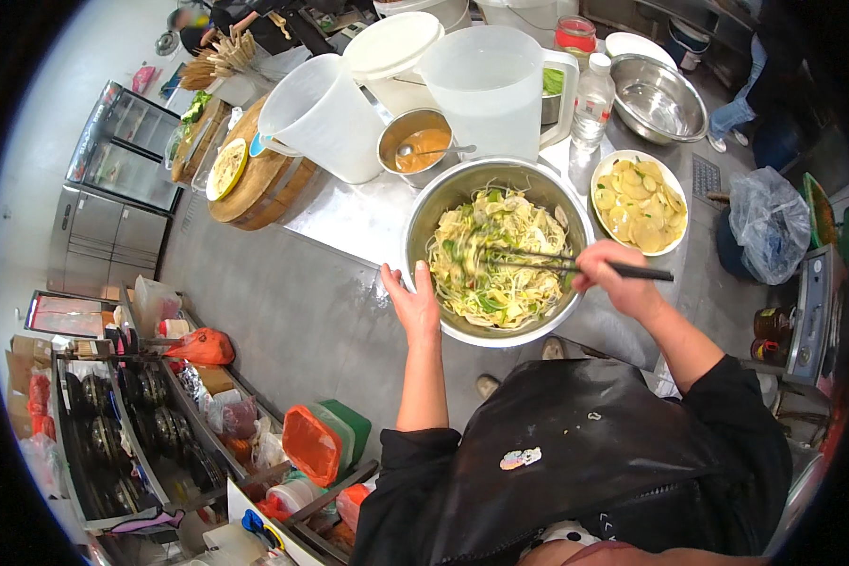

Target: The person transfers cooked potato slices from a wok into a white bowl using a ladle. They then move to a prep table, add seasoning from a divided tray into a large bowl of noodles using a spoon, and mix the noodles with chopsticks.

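Note:
A large stainless steel bowl (495, 338) holds a mix of pale shreds and green leaves (502, 262), slightly blurred near the middle. My right hand (619, 279) grips a pair of black chopsticks (644, 272) whose tips reach into the mix. Against the bowl's left rim rests my left hand (416, 297), thumb at the edge and fingers spread. Right of the bowl sits a white plate of sliced potatoes (640, 205). Behind it on the left, a small steel pot (396, 134) contains orange-brown sauce and a metal spoon (435, 150).
Two large plastic jugs (322, 117) (481, 92) and a lidded white bucket (393, 46) stand behind the bowl. A plastic bottle (593, 106) and an empty steel basin (658, 99) are at back right. Round wooden block (255, 191) lies left; another person (233, 21) stands beyond.

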The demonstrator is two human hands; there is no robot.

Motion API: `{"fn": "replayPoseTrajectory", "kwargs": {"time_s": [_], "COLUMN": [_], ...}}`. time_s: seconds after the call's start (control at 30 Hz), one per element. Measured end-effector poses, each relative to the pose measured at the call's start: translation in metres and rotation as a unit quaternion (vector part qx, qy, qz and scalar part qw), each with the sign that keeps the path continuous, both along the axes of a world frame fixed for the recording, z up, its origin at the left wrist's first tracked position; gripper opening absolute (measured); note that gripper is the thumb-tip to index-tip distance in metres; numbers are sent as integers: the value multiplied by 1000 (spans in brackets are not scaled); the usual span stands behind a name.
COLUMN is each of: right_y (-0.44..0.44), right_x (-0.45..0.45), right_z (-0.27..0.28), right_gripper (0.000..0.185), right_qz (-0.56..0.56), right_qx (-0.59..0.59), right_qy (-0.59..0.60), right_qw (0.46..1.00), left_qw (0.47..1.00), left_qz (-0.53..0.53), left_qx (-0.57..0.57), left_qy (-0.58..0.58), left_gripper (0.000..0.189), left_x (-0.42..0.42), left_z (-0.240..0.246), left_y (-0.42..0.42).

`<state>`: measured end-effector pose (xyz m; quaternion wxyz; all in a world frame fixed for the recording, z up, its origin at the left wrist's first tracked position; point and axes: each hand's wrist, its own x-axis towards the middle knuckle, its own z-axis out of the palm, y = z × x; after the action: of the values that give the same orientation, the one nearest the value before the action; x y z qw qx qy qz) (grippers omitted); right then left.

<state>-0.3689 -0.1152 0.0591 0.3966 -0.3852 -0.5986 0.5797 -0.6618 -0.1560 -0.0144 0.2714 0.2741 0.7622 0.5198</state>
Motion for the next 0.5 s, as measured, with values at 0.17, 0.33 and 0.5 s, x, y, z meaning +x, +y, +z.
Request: {"fn": "replayPoseTrajectory", "kwargs": {"time_s": [0.17,0.33,0.5], "right_y": [-7,9,-12], "right_x": [53,43,-17], "right_z": [50,47,-5], "right_gripper": [13,13,15], "right_qz": [11,-53,-22], "right_qx": [-5,37,-18], "right_qy": [-93,-119,15], "right_qw": [996,991,999], "left_qw": [1000,999,998], "left_qz": [-10,-26,-49], "left_qx": [-1,-22,-28], "left_qy": [-10,29,25], "left_gripper": [74,74,74], "left_x": [-3,0,1], "left_z": [-4,2,7], "left_y": [0,-2,-3]}}
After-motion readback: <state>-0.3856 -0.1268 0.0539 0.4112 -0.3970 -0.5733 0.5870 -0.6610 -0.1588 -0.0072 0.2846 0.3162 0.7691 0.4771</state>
